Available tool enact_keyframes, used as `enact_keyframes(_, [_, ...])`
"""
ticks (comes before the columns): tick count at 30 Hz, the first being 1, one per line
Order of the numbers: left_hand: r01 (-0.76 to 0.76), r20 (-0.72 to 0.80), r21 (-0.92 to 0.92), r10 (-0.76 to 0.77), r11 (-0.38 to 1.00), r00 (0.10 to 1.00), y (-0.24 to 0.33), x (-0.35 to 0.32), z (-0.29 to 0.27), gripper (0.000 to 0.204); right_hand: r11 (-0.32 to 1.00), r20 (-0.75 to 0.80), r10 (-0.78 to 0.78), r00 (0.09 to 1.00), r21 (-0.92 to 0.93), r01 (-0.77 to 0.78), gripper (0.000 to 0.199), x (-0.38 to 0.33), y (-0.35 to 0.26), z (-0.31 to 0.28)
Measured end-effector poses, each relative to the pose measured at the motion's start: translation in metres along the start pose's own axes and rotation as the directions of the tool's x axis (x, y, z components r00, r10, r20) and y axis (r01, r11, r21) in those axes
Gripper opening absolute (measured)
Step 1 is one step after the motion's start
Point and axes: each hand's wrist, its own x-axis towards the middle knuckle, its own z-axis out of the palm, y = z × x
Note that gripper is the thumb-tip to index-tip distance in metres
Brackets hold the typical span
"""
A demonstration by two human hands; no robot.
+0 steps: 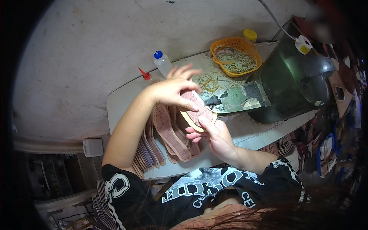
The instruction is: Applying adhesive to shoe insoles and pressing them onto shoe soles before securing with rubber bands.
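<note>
A pinkish-brown shoe insole with a pale edge [194, 115] is held up over the table, in front of a machine's narrow work end. My right hand [220, 142] pinches its lower end, thumb on top and fingers underneath. Across the upper end reaches my left hand [172, 89], its thumb lying on the insole's face. The other left fingers are spread away from it and slightly blurred. Below my left forearm lies an overlapping pile of similar insoles [170, 134], with a fanned row of insoles [145, 151] at its left.
A dark green machine [295, 80] with a flat metal plate [247, 97] stands on the right of the white table [124, 101]. Behind are an orange basket [242, 71] of pale bands, loose bands [207, 85], a blue-capped bottle [162, 63] and a red-nozzled bottle [147, 76].
</note>
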Motion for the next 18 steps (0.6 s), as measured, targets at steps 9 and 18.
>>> enact_keyframes(9, [0.095, 0.205, -0.149, -0.063, 0.984, 0.977, 0.002, 0.001, -0.012, 0.044, 0.998, -0.009, 0.033, 0.999, -0.047, -0.034, 0.046, 0.003, -0.01, 0.0])
enact_keyframes(18, [0.185, 0.097, -0.192, -0.169, 0.964, 0.981, 0.013, -0.013, -0.006, 0.044, 0.988, 0.118, 0.145, 0.982, 0.039, -0.151, 0.044, 0.002, -0.023, -0.006])
